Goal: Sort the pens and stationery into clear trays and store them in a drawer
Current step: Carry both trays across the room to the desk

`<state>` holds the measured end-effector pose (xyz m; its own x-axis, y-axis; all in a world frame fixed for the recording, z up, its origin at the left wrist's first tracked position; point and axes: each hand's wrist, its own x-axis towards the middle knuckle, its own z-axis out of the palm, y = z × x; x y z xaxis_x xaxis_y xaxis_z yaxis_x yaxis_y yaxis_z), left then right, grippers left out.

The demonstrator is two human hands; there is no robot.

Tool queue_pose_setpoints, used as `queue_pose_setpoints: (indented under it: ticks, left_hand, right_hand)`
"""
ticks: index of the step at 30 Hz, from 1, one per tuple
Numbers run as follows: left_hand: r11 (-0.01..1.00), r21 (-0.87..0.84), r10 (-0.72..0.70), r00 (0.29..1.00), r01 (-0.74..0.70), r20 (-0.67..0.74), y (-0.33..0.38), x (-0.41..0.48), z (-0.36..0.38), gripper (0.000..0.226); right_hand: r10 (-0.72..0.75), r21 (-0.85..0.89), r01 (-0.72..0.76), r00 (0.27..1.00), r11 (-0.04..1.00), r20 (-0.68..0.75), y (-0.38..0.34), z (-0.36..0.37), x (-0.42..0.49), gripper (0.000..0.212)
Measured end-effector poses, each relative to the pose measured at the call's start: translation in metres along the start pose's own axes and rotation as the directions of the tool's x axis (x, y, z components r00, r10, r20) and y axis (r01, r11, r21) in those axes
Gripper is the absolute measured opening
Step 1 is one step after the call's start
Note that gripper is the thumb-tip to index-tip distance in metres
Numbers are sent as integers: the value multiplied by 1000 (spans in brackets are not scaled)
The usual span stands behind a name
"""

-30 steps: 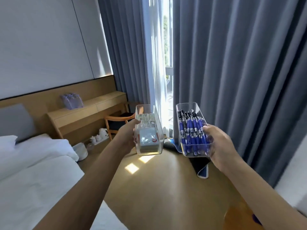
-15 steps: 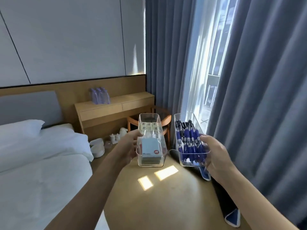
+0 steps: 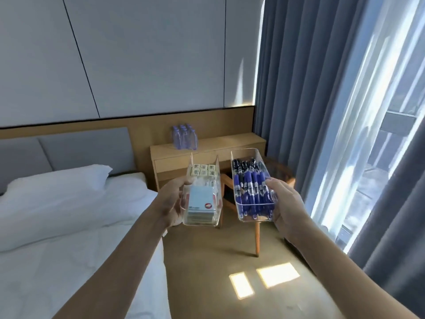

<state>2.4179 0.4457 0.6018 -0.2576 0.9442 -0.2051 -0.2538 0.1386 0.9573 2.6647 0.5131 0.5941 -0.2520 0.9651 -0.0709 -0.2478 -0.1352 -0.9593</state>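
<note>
My left hand (image 3: 171,201) grips the left side of a clear tray (image 3: 215,221) in mid-air. That tray holds a blue sticky-note pad (image 3: 200,201) and several small white erasers (image 3: 203,169). My right hand (image 3: 286,203) grips the right side of a second clear tray (image 3: 240,216) filled with several blue pens (image 3: 251,192). Both trays are side by side, apart, in front of me. A wooden desk (image 3: 230,142) with a drawer front (image 3: 171,165) stands against the wall beyond the trays.
A bed with a white pillow (image 3: 53,199) fills the left. A pack of water bottles (image 3: 184,137) sits on the desk. A wooden chair (image 3: 256,236) stands under the trays. Grey curtains (image 3: 299,88) and a bright window (image 3: 377,157) line the right. Carpeted floor (image 3: 207,272) lies ahead.
The view has swung left from the curtains toward the bed and desk. Both hands still carry their trays, now closer to the desk.
</note>
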Motion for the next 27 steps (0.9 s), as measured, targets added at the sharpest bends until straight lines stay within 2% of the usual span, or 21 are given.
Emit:
queue_pose_setpoints:
  ticks: [8,15,20,23,27]
  left_hand:
    - [998,7,55,971,-55,-231,24,132,-62,33]
    - [996,-28,66,884,-89,-463,58,234,-103,23]
    - [994,-90,5,841,-63,-541,63,284,-136,41]
    - [987,-158,-60,814,-40,-577,66,320,-160,30]
    - [981,-192,-105,814,-8,-571,69,383,-195,22]
  right_hand:
    - [7,-198,41,973,979,233,35,59,176,27]
    - [113,-252,-20,926,968,360,47,125,339,31]
    - [203,-226,-118,892,967,405,67,175,413,27]
    - [248,-202,-178,879,963,407,83,200,453,23]
    - [284,-191,-226,884,955,371,107,231,513,18]
